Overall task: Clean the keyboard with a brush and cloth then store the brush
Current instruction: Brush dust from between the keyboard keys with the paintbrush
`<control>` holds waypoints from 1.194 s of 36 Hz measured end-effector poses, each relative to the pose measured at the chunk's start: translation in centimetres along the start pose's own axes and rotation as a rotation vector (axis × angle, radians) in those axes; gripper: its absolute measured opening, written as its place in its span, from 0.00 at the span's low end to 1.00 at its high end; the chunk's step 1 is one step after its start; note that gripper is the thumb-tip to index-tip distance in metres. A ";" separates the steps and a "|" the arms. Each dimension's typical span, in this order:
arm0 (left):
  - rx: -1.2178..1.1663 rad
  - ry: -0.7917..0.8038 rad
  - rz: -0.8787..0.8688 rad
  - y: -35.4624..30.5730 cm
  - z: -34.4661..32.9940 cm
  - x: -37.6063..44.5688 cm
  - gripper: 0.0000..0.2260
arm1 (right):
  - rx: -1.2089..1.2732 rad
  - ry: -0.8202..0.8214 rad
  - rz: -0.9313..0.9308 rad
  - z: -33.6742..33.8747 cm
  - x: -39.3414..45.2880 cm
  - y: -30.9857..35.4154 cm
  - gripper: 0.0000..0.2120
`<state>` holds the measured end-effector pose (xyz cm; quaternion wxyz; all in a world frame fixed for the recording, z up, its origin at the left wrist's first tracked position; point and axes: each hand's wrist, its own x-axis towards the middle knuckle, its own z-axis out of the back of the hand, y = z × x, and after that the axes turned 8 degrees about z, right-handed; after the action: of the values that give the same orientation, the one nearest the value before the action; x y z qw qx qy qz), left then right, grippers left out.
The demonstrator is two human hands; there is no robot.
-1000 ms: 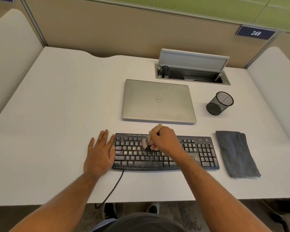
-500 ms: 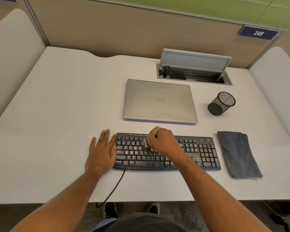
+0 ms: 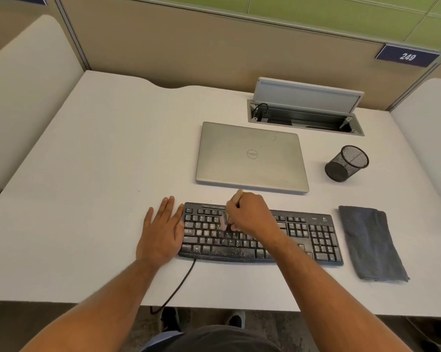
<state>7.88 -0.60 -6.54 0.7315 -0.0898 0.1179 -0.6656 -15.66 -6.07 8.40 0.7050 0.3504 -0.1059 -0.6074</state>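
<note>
Surface: a white desk point(image 3: 87, 199) is being bounded by beige cubicle partitions point(image 3: 188, 54); a plaque marked 249 point(image 3: 407, 56) is being displayed at the upper right.
Left hand point(image 3: 161, 232): being laid flat, fingers straight, against the left end of the keyboard point(image 3: 313, 240).
Right hand point(image 3: 249, 215): being curled round a wooden-handled brush point(image 3: 236, 199), its bristles being pressed to the upper key rows.
Keyboard: black, corded, being covered in pale specks.
Cloth point(image 3: 369, 242): dark grey, folded, being kept just right of the keyboard.
Laptop point(image 3: 251, 156): silver, closed, lying behind the keyboard.
Pen cup point(image 3: 346, 162): black mesh, cylindrical.
Cable hatch point(image 3: 305, 107): grey lid being held open.
</note>
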 end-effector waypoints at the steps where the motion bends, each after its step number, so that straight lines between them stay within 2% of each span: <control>1: 0.002 0.000 0.002 0.0 0.0 0.0 0.27 | 0.017 -0.033 0.007 -0.2 0.0 0.0 0.19; 4: 0.000 -0.003 0.001 0.0 0.0 0.0 0.27 | 0.049 -0.022 -0.010 -0.9 -0.2 0.0 0.17; 9: 0.011 0.001 0.001 -0.1 0.0 0.0 0.27 | 0.022 0.072 -0.024 -0.7 -0.1 0.0 0.19; 14: 0.008 -0.005 0.000 0.0 0.0 0.0 0.27 | 0.039 -0.040 -0.020 -0.5 0.1 0.2 0.19; 20: 0.005 -0.004 -0.002 -0.1 0.0 0.0 0.27 | 0.013 0.065 -0.035 -0.8 0.1 -0.1 0.19; 25: 0.015 0.003 0.001 0.0 0.0 0.0 0.27 | -0.010 -0.030 -0.023 -0.9 0.1 -0.1 0.20; 30: 0.021 -0.002 -0.003 0.0 0.0 0.0 0.28 | 0.017 0.060 -0.042 -0.9 0.1 0.0 0.19; 37: 0.032 0.001 -0.006 0.0 -0.1 0.1 0.27 | 0.172 -0.088 -0.030 -1.2 0.2 0.5 0.15; 40: 0.034 0.001 -0.006 0.1 -0.2 0.1 0.27 | 0.139 -0.026 0.002 -1.8 -0.2 0.7 0.13; 43: 0.036 -0.004 -0.004 0.1 -0.3 0.1 0.27 | 0.063 0.057 0.005 -1.8 0.0 0.8 0.14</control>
<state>7.89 -0.73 -6.87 0.7318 -0.0780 0.1043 -0.6689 -13.96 -5.38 7.56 0.6978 0.3894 -0.1056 -0.5919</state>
